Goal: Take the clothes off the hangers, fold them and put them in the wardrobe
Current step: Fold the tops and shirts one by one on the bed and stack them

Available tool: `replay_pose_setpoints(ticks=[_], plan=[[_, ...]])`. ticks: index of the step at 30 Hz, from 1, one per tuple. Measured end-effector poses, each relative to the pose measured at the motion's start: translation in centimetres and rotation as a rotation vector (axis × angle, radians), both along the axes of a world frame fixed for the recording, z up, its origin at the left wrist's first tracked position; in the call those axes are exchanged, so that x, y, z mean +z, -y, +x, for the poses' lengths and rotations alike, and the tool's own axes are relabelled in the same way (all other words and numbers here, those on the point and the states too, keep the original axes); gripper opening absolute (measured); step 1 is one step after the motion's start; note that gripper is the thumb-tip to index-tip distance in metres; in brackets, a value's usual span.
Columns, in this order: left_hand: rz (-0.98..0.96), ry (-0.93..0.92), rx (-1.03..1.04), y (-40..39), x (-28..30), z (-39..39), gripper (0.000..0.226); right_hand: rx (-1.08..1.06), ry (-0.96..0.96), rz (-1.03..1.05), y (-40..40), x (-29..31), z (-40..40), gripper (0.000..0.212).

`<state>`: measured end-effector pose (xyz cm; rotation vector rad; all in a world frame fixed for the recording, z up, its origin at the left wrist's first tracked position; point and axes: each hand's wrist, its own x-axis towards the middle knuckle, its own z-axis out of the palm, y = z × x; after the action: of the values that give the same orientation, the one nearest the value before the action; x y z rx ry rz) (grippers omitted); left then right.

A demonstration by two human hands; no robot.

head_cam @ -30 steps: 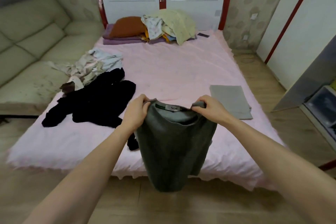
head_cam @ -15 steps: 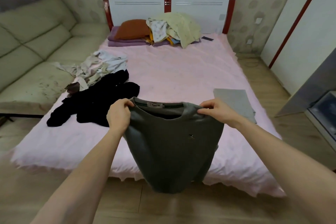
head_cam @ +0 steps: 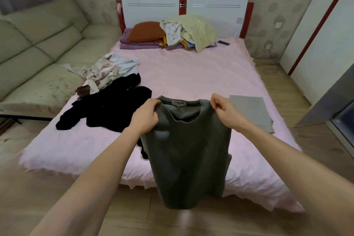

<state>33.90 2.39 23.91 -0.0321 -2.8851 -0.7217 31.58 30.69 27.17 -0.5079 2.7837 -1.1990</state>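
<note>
Grey sweater [head_cam: 186, 149] hangs in the air in front of the person, above the foot edge of the bed [head_cam: 191, 74], held up by its two shoulders with the neck opening and its label facing the camera. Its body drops straight down past the mattress edge toward the wooden floor [head_cam: 191, 222]. The left hand [head_cam: 144, 119] grips the left shoulder, its fingers curled tight round a bunch of the cloth. The right hand [head_cam: 225, 110] pinches the right shoulder between thumb and bent fingers.

Just beside the right hand, on the pink sheet, lies a folded grey garment [head_cam: 252, 111], flat and square. To the left of the sweater a heap of black clothes [head_cam: 107, 109] spreads over the sheet, and behind it sits a crumpled pile of pale clothes [head_cam: 111, 71] at the bed's left edge. At the head of the bed an orange pillow [head_cam: 145, 30] rests on purple bedding, with a loose mound of yellow and patterned cloth [head_cam: 191, 30] next to it, against the white headboard [head_cam: 183, 11]. A pale sofa [head_cam: 38, 48] stands along the bed's left side. White wardrobe doors [head_cam: 321, 40] with a red strip stand at the right.
</note>
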Motion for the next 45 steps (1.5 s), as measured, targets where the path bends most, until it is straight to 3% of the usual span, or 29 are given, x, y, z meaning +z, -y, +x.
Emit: replay_pose_setpoints(ticks=[3, 6, 8, 11, 14, 15, 18, 20, 23, 25, 29, 38, 42, 45], plan=[[-0.072, 0.055, 0.056, 0.8, 0.5, 0.7, 0.046, -0.067, -0.038, 0.073, -0.4, -0.2, -0.3, 0.045], [-0.161, -0.003, 0.007, 0.3, 3.0, 1.4, 0.032, -0.133, -0.075, 0.144, -0.1, 1.0, -0.3, 0.042], [-0.116, 0.045, -0.087, -0.7, 6.5, 1.3, 0.023, -0.187, -0.077, 0.052, 0.4, 3.8, 0.0, 0.04], [-0.119, 0.263, -0.184, -2.2, 10.3, 1.1, 0.02, -0.216, -0.026, -0.099, 1.4, 6.7, 0.5, 0.035], [-0.475, 0.431, -0.169, -3.6, 9.3, 1.6, 0.019, -0.073, 0.059, 0.297, 2.4, 4.9, 1.5, 0.029], [-0.551, 0.407, -0.128, -3.8, 8.6, 1.5, 0.022, -0.065, 0.048, 0.339, 2.5, 4.4, 1.4, 0.032], [-0.542, 0.172, -0.011, -3.7, 8.4, 0.8, 0.027, -0.145, -0.129, 0.226, 1.7, 5.5, 0.7, 0.043], [-0.593, 0.015, 0.006, -3.2, 8.3, 0.6, 0.035, -0.081, -0.184, 0.334, 0.7, 6.1, 0.3, 0.053], [-0.804, 0.027, 0.002, -2.7, 6.6, 0.7, 0.067, 0.023, -0.139, 0.583, -1.5, 4.7, -0.6, 0.063], [-0.888, 0.043, 0.01, -2.7, 5.0, 0.6, 0.077, 0.021, -0.189, 0.681, -3.1, 3.6, -1.7, 0.068], [-0.927, -0.042, 0.001, -2.8, 3.2, -0.6, 0.066, -0.006, -0.338, 0.751, -4.8, 2.4, -3.5, 0.072], [-0.855, -0.02, 0.068, -1.1, 2.1, -9.2, 0.072, -0.079, -0.364, 0.93, -3.5, -1.5, -11.0, 0.081], [-0.862, -0.036, -0.045, 0.7, 0.7, -16.0, 0.072, -0.107, -0.323, 0.97, -1.6, -4.7, -17.1, 0.082], [-0.844, -0.025, -0.161, 2.4, -2.0, -22.8, 0.057, -0.124, -0.267, 1.023, 0.1, -7.2, -22.8, 0.08]])
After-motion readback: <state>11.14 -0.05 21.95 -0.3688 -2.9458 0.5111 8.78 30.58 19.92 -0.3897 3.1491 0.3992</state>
